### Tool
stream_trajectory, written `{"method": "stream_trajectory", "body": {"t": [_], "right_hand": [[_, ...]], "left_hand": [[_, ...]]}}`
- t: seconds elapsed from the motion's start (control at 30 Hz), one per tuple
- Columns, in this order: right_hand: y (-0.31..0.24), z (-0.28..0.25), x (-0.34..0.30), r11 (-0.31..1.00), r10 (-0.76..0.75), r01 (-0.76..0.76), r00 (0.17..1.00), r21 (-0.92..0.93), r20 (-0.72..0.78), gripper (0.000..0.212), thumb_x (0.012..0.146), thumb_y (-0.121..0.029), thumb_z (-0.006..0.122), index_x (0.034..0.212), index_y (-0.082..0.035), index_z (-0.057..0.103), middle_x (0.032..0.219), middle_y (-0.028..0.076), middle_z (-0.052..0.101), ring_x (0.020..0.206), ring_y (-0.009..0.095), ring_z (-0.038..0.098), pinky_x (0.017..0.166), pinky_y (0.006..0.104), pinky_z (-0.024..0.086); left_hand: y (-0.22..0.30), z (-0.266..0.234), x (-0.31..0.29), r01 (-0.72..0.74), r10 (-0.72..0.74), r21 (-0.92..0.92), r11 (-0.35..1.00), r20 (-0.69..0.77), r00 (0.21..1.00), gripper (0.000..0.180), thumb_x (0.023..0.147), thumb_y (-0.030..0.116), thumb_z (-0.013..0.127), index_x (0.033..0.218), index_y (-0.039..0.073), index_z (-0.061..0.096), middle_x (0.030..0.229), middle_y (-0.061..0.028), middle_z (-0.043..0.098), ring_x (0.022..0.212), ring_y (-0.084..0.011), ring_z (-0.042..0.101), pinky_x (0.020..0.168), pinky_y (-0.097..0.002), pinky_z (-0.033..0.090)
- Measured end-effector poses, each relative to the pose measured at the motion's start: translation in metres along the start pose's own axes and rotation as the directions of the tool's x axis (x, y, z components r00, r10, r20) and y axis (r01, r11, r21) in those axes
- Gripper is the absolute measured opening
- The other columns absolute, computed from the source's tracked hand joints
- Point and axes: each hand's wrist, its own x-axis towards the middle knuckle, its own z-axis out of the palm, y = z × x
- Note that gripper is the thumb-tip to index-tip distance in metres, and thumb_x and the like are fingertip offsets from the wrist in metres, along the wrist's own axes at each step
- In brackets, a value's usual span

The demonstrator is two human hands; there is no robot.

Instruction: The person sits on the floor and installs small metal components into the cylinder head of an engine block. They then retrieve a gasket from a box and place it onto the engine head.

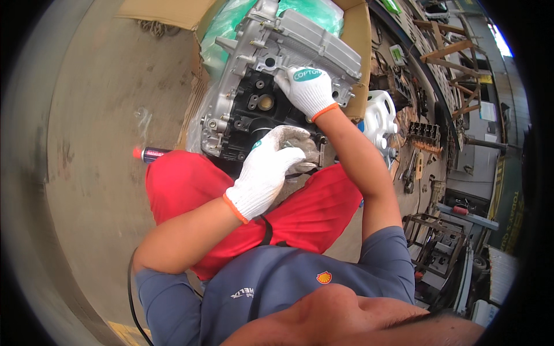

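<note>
In front of me stands an engine (288,43) with a silver housing and a black cover (245,109) on its near side. My left hand (277,153), in a white knit glove with a dirty palm, curls its fingers at the lower edge of the black cover. What lies inside those fingers is hidden. A small metal part (321,154) shows just right of them. Gloved the same way, my right hand (307,89) rests against the engine's upper middle, at the seam between silver and black. Its fingertips are bent together, and anything between them is too small to make out.
An open cardboard box (359,63) with green plastic wrap (222,32) surrounds the engine. White jugs (378,118) stand at its right. A dark spray can (154,154) with a red tip lies at left. Engine parts (424,135) and tools (411,173) lie farther right.
</note>
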Motion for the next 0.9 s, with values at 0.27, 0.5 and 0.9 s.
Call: {"method": "stream_trajectory", "body": {"t": [0.27,0.5,0.9], "right_hand": [[0.006,-0.006,0.000,0.998,0.060,-0.064,0.984,0.019,0.169,0.037,0.100,-0.043,0.065,0.096,-0.008,0.074,0.091,0.014,0.076,0.086,0.032,0.075,0.075,0.0487,0.057],[0.008,0.005,-0.003,0.996,0.049,-0.060,0.988,0.073,0.147,0.043,0.100,-0.049,0.065,0.094,-0.007,0.073,0.088,0.016,0.075,0.085,0.035,0.075,0.073,0.0480,0.059],[0.007,-0.021,-0.002,0.990,0.073,-0.100,0.970,0.103,0.233,0.036,0.103,-0.040,0.061,0.098,-0.007,0.074,0.090,0.016,0.075,0.084,0.036,0.075,0.074,0.0491,0.059]], "left_hand": [[-0.004,-0.001,0.004,-0.049,0.049,0.005,0.999,0.013,0.999,0.037,0.099,-0.002,0.059,0.136,-0.003,0.057,0.127,-0.0195,0.067,0.114,-0.0317,0.071,0.103,-0.0436,0.060],[-0.008,-0.004,0.006,-0.096,0.096,-0.012,0.995,-0.001,0.995,0.035,0.100,-0.003,0.056,0.134,-0.002,0.058,0.127,-0.0179,0.067,0.114,-0.0316,0.072,0.102,-0.0443,0.061],[-0.009,-0.004,0.008,-0.096,0.096,0.000,0.995,0.002,0.995,0.035,0.100,-0.003,0.057,0.135,-0.002,0.057,0.127,-0.0189,0.068,0.116,-0.0325,0.071,0.102,-0.0447,0.061]]}}
